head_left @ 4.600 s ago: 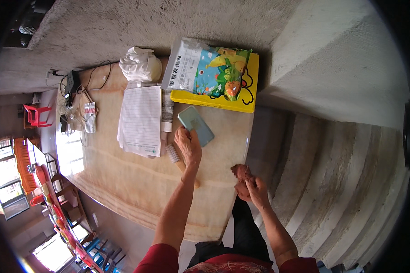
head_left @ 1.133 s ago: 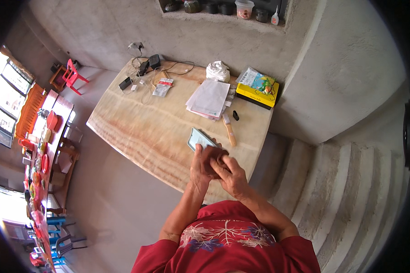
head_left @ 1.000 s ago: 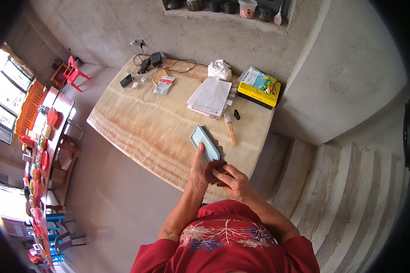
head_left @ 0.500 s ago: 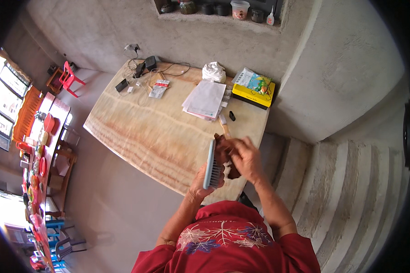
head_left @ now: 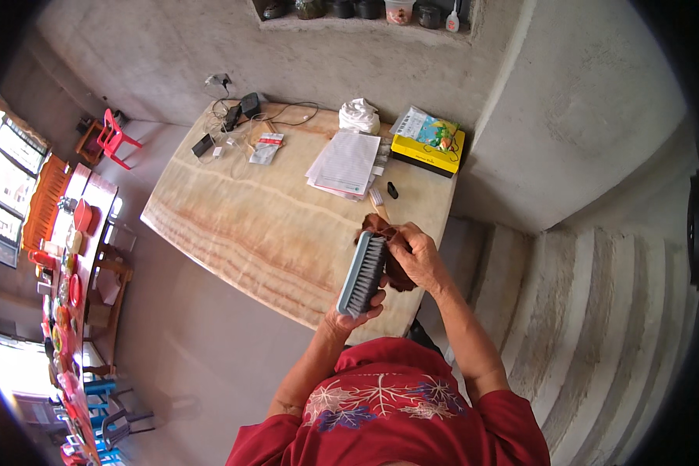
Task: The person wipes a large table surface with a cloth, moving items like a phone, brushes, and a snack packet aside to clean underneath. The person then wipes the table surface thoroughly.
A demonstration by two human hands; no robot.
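My left hand (head_left: 346, 321) grips a scrubbing brush (head_left: 363, 273) with a pale blue back and dense grey bristles. The brush is tilted, its bristles turned up and toward the right. Right beside it, my right hand (head_left: 418, 260) pinches a crumpled brown cloth (head_left: 401, 276) that reaches the brush's far end and hangs down along its right side. Just beyond the cloth, a small wooden-handled brush (head_left: 377, 199) lies on the table. Next to that is a small black object (head_left: 392, 190) I cannot make out.
The marbled table (head_left: 241, 233) carries stacked papers (head_left: 346, 163), a white cloth bundle (head_left: 359, 116), a yellow box (head_left: 427, 154) with a packet on top, a foil packet (head_left: 266, 148) and tangled cables (head_left: 233, 128). Concrete steps (head_left: 567, 311) lie to the right. A cluttered long table (head_left: 85, 233) stands left.
The scrubbing brush has rolled so more of its bristles show. My right hand has come lower, its blur gone, and the brown cloth has spread out behind the brush. The view has shifted slightly.
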